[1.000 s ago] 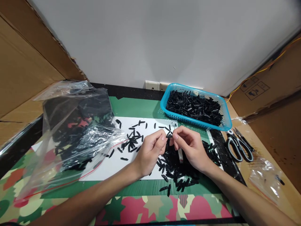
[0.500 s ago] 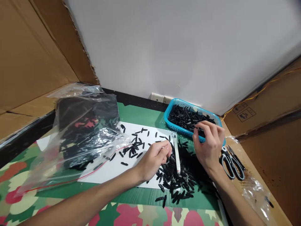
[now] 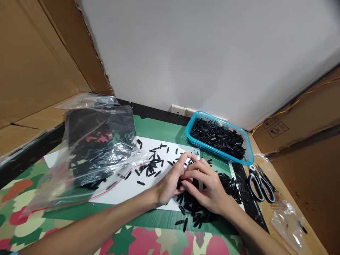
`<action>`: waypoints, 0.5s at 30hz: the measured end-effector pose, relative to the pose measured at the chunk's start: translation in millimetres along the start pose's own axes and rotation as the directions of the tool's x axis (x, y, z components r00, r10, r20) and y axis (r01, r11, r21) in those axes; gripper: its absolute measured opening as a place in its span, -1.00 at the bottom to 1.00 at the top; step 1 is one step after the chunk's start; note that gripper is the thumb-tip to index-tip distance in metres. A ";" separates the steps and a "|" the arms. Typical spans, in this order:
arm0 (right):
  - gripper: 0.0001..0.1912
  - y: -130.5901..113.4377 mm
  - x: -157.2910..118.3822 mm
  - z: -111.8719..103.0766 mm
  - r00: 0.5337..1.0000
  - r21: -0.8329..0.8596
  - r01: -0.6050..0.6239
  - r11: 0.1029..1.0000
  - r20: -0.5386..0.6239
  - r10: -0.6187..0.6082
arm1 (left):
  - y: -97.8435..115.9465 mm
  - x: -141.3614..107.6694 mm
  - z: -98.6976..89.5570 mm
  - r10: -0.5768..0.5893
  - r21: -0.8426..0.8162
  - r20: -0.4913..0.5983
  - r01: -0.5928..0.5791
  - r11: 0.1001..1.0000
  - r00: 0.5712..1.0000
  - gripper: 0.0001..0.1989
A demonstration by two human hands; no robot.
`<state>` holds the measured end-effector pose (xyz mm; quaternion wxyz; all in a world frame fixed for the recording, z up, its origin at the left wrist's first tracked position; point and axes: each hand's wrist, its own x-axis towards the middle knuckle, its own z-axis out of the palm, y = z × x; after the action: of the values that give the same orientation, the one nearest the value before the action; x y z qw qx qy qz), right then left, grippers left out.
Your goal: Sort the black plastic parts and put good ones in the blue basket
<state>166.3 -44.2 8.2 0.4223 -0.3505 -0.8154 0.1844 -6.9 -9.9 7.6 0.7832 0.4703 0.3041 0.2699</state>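
Head view, nearest first: both hands sit together over the pile of black pieces (image 3: 204,209) on the worktop (image 3: 148,219). The left hand (image 3: 170,180) and right hand (image 3: 205,186) have fingers curled, touching the pile; whether either pinches a piece I cannot tell. Loose pieces lie on the white sheet (image 3: 119,191). Farther off, the blue basket (image 3: 248,156) looks well filled, though much remains unsorted.

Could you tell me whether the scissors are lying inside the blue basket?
No, the scissors lie flat on the table to the right of the blue basket, outside its rim.
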 end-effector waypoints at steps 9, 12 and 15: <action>-0.90 3.0 7.6 -14.0 0.951 0.172 -0.283 0.944 0.176 0.253 | 1.6 -4.4 2.8 -0.045 0.089 -0.076 0.052 0.995 0.996 -0.46; -0.91 4.8 6.1 -15.0 0.948 0.156 -0.282 0.946 0.199 0.250 | 2.3 -4.4 4.5 -0.050 0.102 -0.071 0.057 0.993 0.996 -0.46; -0.90 5.2 3.5 -12.3 0.957 0.104 -0.240 0.965 0.193 0.217 | 1.8 -3.8 5.7 -0.028 0.102 -0.088 0.037 0.994 0.996 -0.46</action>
<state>177.1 -38.0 14.2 0.3441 -0.3969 -0.7907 0.3143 -5.5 -15.1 12.2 0.7481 0.4933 0.3590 0.2611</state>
